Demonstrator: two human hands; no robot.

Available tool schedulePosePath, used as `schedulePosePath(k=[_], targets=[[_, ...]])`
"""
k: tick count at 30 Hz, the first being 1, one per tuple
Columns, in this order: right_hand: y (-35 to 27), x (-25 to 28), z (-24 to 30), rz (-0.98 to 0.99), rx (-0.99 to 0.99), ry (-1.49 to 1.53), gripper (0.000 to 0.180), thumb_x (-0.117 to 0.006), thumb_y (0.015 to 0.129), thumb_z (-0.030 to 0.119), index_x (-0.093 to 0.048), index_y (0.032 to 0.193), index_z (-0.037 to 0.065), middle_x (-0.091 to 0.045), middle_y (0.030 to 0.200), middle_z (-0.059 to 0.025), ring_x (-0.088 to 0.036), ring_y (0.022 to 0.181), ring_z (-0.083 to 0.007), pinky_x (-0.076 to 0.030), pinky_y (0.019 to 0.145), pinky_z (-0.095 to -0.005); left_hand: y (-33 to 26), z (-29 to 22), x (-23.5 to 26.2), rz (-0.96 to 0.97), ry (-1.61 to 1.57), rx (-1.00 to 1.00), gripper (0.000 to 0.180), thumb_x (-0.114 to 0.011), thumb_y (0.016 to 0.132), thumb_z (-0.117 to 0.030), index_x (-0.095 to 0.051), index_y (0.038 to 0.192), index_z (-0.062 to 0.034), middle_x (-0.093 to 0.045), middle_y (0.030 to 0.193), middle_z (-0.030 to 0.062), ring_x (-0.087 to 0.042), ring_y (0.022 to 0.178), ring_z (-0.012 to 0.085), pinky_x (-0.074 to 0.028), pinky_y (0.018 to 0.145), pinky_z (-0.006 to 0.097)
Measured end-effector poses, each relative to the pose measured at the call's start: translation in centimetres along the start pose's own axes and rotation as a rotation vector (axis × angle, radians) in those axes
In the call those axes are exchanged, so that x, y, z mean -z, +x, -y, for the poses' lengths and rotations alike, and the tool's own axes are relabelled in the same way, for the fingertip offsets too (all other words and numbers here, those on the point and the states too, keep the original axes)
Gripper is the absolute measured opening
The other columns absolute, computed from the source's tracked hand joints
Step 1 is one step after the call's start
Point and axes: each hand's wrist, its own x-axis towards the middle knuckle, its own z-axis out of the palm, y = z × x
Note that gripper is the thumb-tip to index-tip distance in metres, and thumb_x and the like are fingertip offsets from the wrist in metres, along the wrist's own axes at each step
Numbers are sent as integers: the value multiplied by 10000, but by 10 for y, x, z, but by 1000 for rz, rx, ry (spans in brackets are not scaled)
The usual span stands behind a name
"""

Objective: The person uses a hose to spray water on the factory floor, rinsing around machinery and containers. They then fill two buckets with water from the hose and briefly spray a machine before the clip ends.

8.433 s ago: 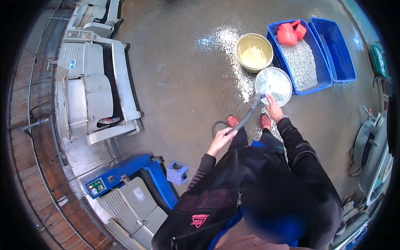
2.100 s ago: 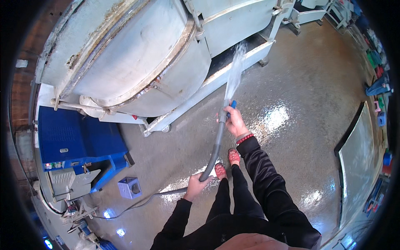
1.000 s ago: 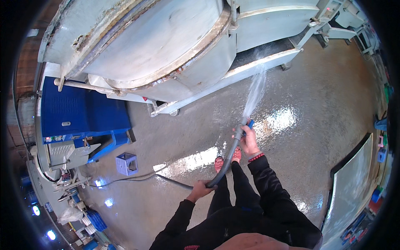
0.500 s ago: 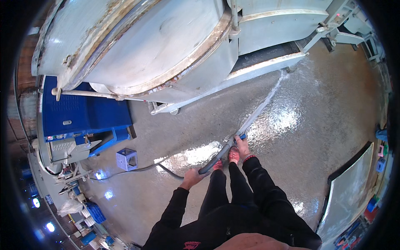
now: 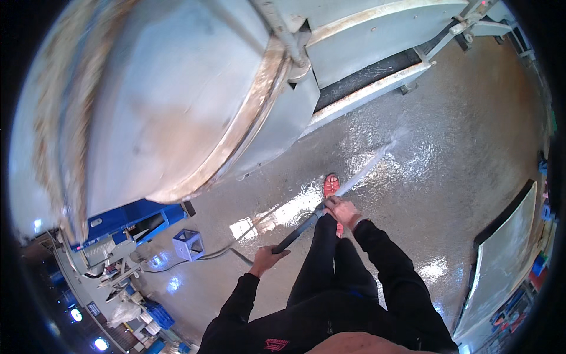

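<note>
A dark grey water hose [image 5: 299, 231] runs slantwise in front of my legs. My left hand [image 5: 268, 258] is closed round its lower stretch, left of my knees. Up at the outlet end, my right hand [image 5: 342, 210] grips the hose, its fingers wrapped over the top. A white jet of water [image 5: 367, 170] shoots forward and right from there and splashes on the wet floor [image 5: 413, 177]. Behind my left hand the hose trails leftward over the floor. One red shoe [image 5: 331, 184] shows just beyond my right hand.
A large pale machine with a rusty-edged round door [image 5: 177, 118] stands close at the far left. Its low ledge [image 5: 371, 89] continues rightward. A purple stool [image 5: 188, 245] stands near the trailing hose, by blue equipment [image 5: 159, 221]. A framed panel [image 5: 498, 259] is at the right.
I have stepped forward, and the machine looms closer. My right hand has shifted its grip over the hose end. The jet now lands on open floor, nearer than the ledge's foot.
</note>
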Motion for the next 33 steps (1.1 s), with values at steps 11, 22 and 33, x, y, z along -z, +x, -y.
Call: schedulePosePath(k=[11,22,33], targets=[[26,-46,-33,-679,-1393,809,767,-656,748,412,-316,1245,-64,-453,1175,-267,-439,1096,-386,-330,951,-449,99,-88,-44,95,88,26,518,-563,765,-568,-576,858,-59,-600,693,155,-598,735,343,-435,640,418],[64,-91,10,-251,-1308,2358,351,-475,885,425,-355,951,102,-462,640,-75,-467,466,-218,-464,486,-373,196,-157,16,216,929,-329,332,-545,832,-295,-599,998,-12,-569,1019,237,-510,984,406,-399,857,488],[86,-136,-39,-478,-1142,2497,221,-449,925,307,-386,954,97,-502,696,-85,-541,625,-214,-499,660,-401,616,-369,38,-520,124,-547,318,-538,763,-6,-584,1075,-51,-618,955,193,-587,961,302,-465,818,372]])
